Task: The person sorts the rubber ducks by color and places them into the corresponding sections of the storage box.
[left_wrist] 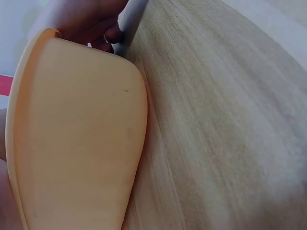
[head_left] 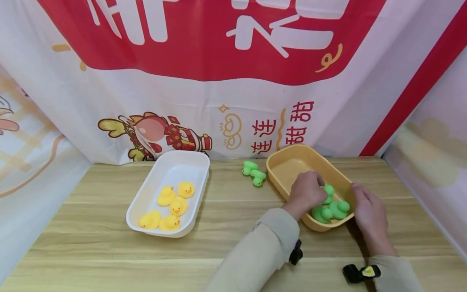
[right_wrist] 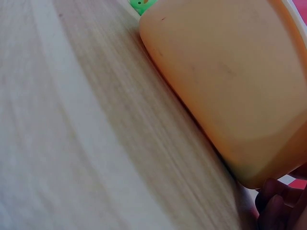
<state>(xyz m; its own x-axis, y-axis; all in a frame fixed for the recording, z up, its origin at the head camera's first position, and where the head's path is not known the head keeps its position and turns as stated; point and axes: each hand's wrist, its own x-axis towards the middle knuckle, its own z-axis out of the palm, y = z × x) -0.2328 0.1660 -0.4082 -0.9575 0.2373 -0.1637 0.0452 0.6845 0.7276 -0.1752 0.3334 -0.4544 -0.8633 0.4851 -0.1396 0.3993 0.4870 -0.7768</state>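
Observation:
An orange plastic basin (head_left: pixel 292 166) stands at the right of the table, its outer wall filling much of both wrist views. My left hand (head_left: pixel 307 190) reaches over its near left side, fingers curled at a green rubber duck (head_left: pixel 328 190) and partly hiding it. Two more green ducks, one of them a green duck (head_left: pixel 340 209) by the right wall, lie at the basin's near end. With my right hand (head_left: pixel 370 213) I grip the basin's right rim, thumb on top. Outside, left of the basin, are two green ducks (head_left: pixel 258 177) on the table.
A white basin (head_left: pixel 146 194) with several yellow rubber ducks (head_left: pixel 178 206) stands at the left on the wooden table (head_left: pixel 233 227). Behind both basins hangs a printed red and white cloth (head_left: pixel 189 93), close to their far ends.

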